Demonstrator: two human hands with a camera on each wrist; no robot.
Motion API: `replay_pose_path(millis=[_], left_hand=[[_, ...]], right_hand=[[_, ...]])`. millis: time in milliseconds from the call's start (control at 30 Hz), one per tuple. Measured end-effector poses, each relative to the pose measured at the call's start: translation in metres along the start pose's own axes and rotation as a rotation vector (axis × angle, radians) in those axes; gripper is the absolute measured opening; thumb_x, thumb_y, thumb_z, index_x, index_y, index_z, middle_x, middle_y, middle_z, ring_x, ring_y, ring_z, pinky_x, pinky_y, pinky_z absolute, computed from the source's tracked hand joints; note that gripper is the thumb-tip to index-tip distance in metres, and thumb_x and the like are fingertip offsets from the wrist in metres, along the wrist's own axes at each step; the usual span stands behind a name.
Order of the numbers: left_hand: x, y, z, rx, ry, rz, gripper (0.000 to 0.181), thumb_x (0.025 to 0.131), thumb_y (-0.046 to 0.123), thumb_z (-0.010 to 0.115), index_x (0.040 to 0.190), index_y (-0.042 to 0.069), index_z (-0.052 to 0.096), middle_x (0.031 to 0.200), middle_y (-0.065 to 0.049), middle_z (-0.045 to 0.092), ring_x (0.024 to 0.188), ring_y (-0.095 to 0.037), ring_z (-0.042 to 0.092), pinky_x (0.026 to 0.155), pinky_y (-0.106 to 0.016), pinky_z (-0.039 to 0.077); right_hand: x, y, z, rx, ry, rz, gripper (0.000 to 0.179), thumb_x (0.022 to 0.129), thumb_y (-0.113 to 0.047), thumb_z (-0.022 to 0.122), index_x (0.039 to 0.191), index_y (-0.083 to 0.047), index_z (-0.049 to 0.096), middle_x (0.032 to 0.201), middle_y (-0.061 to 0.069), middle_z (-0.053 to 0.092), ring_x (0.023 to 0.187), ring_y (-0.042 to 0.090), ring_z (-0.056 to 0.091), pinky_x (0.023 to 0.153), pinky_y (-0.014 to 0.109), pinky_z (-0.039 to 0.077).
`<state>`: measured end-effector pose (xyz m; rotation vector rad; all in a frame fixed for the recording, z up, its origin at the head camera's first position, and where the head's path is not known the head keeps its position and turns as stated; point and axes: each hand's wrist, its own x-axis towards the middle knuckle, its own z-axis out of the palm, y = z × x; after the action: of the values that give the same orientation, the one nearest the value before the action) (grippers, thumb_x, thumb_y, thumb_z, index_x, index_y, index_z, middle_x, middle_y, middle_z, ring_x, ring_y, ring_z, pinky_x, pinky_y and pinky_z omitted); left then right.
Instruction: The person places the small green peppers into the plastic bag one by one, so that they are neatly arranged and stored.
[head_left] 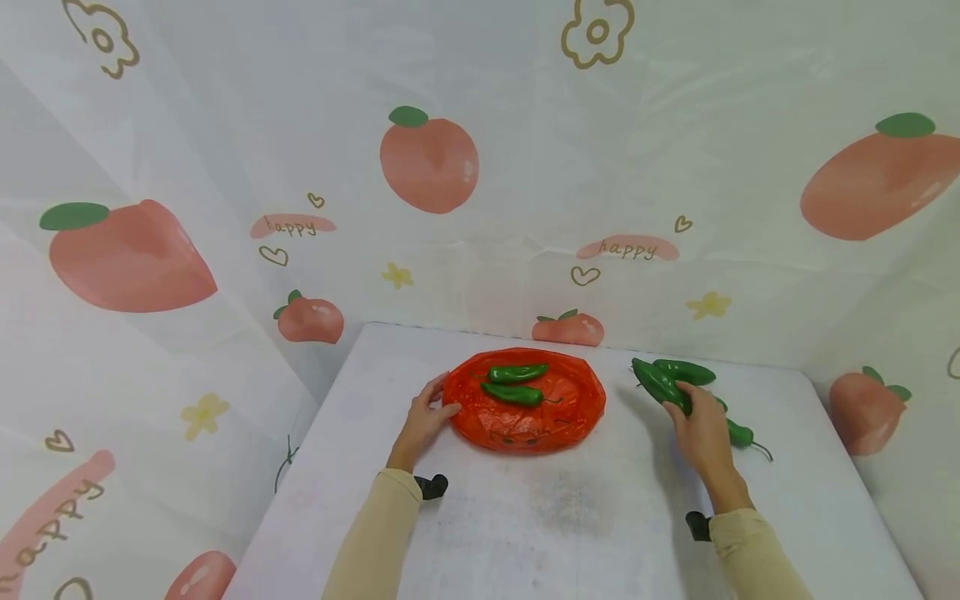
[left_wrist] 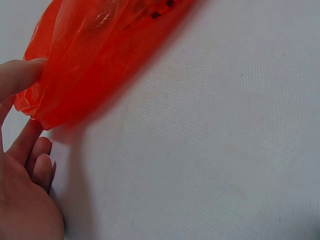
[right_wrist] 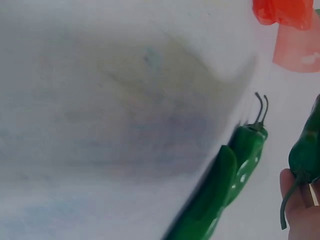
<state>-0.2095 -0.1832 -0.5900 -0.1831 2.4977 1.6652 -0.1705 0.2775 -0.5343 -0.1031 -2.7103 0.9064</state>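
Observation:
A thin red plastic bag (head_left: pixel 581 400) lies spread wide like a shallow bowl. Two green peppers, an upper one (head_left: pixel 517 373) and a lower one (head_left: pixel 512 393), rest inside it. My left hand (head_left: pixel 418 423) pinches the bag's left edge; in the left wrist view the thumb is over the red film (left_wrist: pixel 95 75) and the fingers are beneath. Off to the right, my right hand (head_left: pixel 705 429) grips a green pepper (head_left: pixel 654 382) above the table. The right wrist view has that pepper (right_wrist: pixel 306 152) at its right edge, stem towards the palm.
More green peppers lie by the right hand, one behind it (head_left: pixel 686 371) and another (head_left: pixel 740 433) partly covered by it. All stand on a white-covered table (head_left: pixel 480 533), against a fruit-printed curtain (head_left: pixel 495 250) at the back and sides.

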Motion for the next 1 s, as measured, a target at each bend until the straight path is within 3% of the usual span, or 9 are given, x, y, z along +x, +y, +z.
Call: replay_pose_path(millis=[533, 733, 1000], left_hand=[[0.002, -0.002, 0.000, 0.007, -0.010, -0.001, 0.063, 0.095, 0.027, 0.069, 0.152, 0.036, 0.044, 0.151, -0.005, 0.050, 0.139, -0.031, 0.042, 0.112, -0.058, 0.042], [0.001, -0.004, -0.005, 0.003, 0.015, -0.016, 0.062, 0.094, 0.026, 0.070, 0.151, 0.036, 0.046, 0.150, -0.005, 0.052, 0.137, -0.030, 0.043, 0.112, -0.058, 0.040], [0.004, -0.002, 0.001, 0.002, -0.004, -0.043, 0.063, 0.095, 0.028, 0.069, 0.152, 0.037, 0.044, 0.151, -0.006, 0.049, 0.140, -0.030, 0.040, 0.113, -0.059, 0.040]], right_hand=[[0.012, -0.020, -0.007, -0.012, 0.050, -0.195, 0.045, 0.093, -0.005, 0.071, 0.133, 0.009, 0.057, 0.126, 0.036, 0.060, 0.116, 0.053, 0.055, 0.098, 0.066, 0.042], [0.020, -0.033, -0.004, -0.018, 0.046, -0.272, 0.043, 0.091, -0.006, 0.073, 0.130, 0.008, 0.061, 0.121, 0.034, 0.065, 0.109, 0.052, 0.057, 0.095, 0.065, 0.044], [0.022, -0.045, -0.010, -0.064, -0.012, -0.251, 0.045, 0.092, -0.010, 0.074, 0.132, 0.005, 0.061, 0.122, 0.030, 0.068, 0.110, 0.048, 0.057, 0.096, 0.062, 0.046]])
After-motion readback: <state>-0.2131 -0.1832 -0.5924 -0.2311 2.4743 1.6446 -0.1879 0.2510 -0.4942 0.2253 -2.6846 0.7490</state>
